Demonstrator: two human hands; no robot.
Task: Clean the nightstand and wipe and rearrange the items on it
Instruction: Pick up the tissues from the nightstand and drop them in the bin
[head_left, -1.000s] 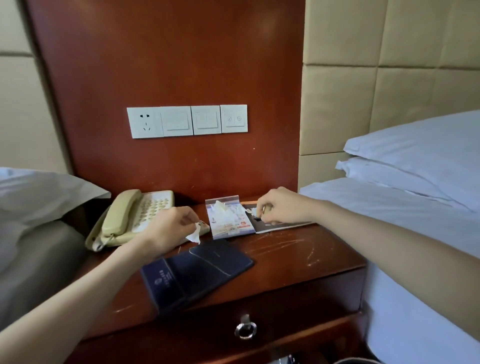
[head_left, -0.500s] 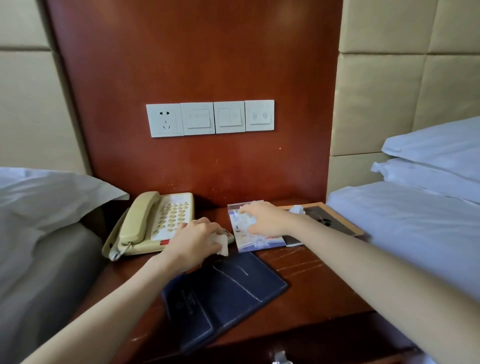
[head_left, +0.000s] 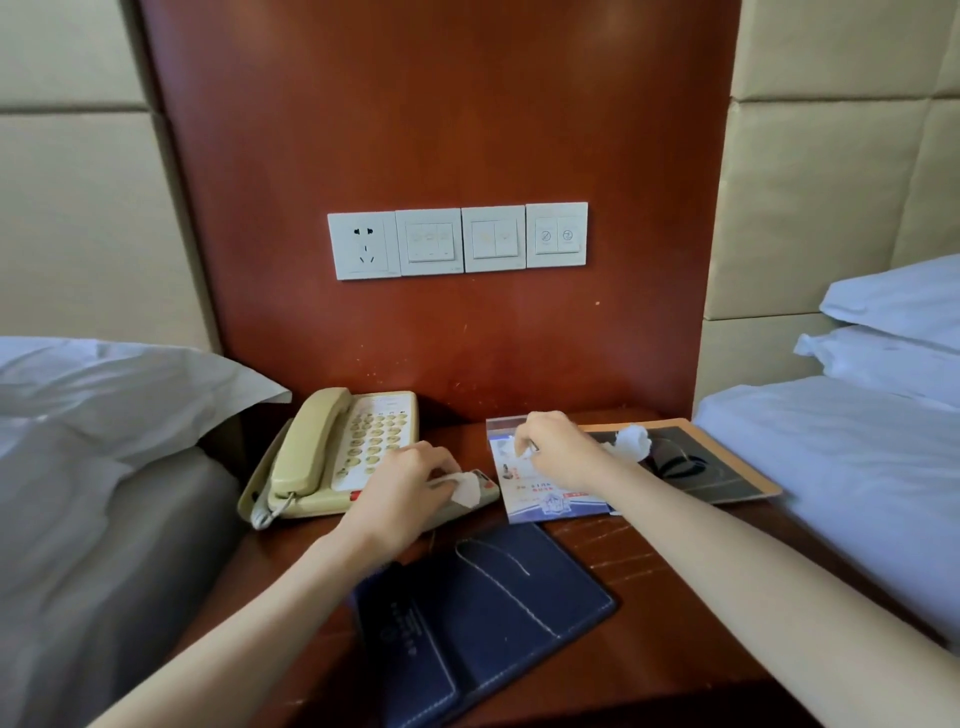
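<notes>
Tissue (head_left: 465, 489) sits gripped in the left hand's (head_left: 402, 491) curled fingers (head_left: 434, 465) at the telephone's (head_left: 332, 457) front right corner; right of the telephone, the outstretched right hand (head_left: 558, 447) pinches a paper scrap (head_left: 521, 450) atop a leaflet (head_left: 545, 496) on the nightstand (head_left: 649, 571).

Reaches forward with 2 bare forearms, both stretched out and converging slightly toward the middle. Angles the left forearm (head_left: 244, 618) up from the lower left corner, wrist straight, with the left hand (head_left: 408, 486) turned back-up and knuckles raised. Curls those fingers down and to the right around a wad of white tissue (head_left: 466, 491), leaving part of it poking out past the fingertips. Extends the right forearm (head_left: 769, 566) in from the lower right edge, wrist a little bent. Sets the right hand (head_left: 556, 447) palm-down and farther forward than the left, fingers bunched, pinching a small white scrap (head_left: 525, 451) at their tips. Holds the 2 hands apart, without contact
</notes>
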